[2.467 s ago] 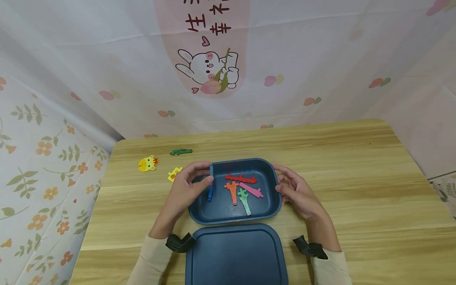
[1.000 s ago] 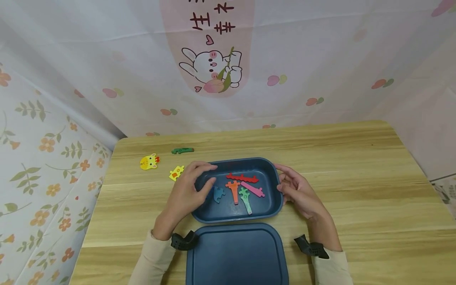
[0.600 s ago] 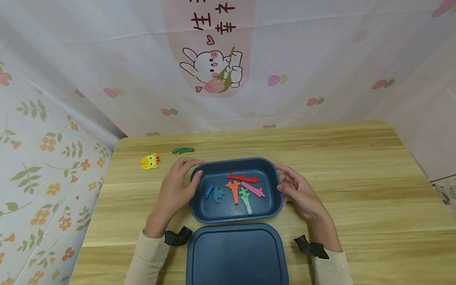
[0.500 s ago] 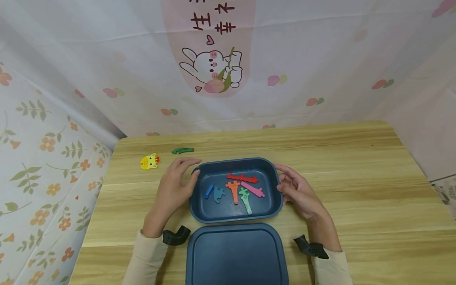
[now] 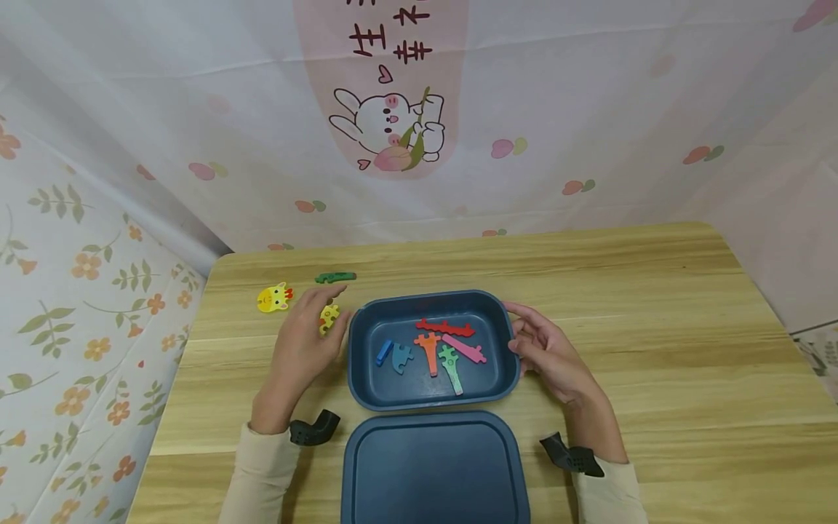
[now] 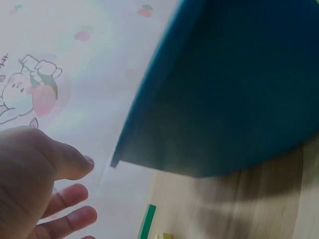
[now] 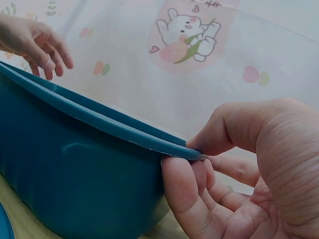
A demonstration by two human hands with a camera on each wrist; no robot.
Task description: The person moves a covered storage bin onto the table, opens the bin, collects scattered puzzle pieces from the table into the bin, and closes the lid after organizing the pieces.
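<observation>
My right hand [image 5: 546, 356] pinches the right end of the dark blue plastic box [image 5: 432, 404], thumb over the rim and fingers beneath it in the right wrist view. Inside the box lie puzzle pieces: a red piece [image 5: 445, 328], an orange piece [image 5: 429, 353], a pink piece [image 5: 465, 348], a light green piece [image 5: 451, 370], a teal piece [image 5: 401, 357] and a small blue piece [image 5: 384, 353]. My left hand [image 5: 304, 342] hovers left of the box, fingers apart and holding nothing. Between its thumb and fingers shows a yellow puzzle piece [image 5: 329, 317], partly hidden by the hand.
The box's blue lid [image 5: 435, 469] lies flat in front of it. Behind my left hand are a yellow giraffe-head piece [image 5: 273, 298] and a dark green piece [image 5: 336, 277]. A printed cloth [image 5: 537, 189] hangs along the table's back edge.
My left hand let go of the teal and blue pieces, which now lie in the box. It then moved left, out past the box rim to the yellow piece. My right hand stayed put.
</observation>
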